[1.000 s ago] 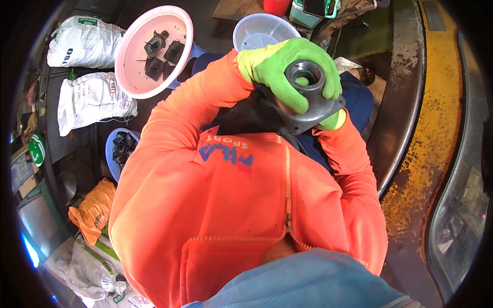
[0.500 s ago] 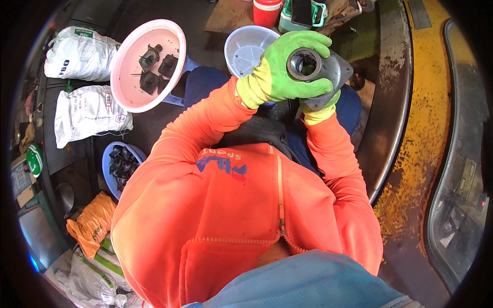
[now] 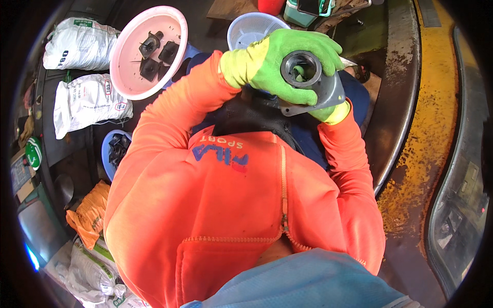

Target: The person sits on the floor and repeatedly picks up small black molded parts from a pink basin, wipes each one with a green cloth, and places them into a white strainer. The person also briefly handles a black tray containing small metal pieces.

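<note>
Left hand clasps dark flanged part around its collar; right hand grasps it from beneath, fingers mostly hidden. Part aloft, not yet set down. Dark pieces lie toward right rim of pink basin; finished or not, unclear.

A rust-flecked yellow metal surface curves along the right, dark flooring spreads at upper center, and bluish-white light glares at lower left.
</note>
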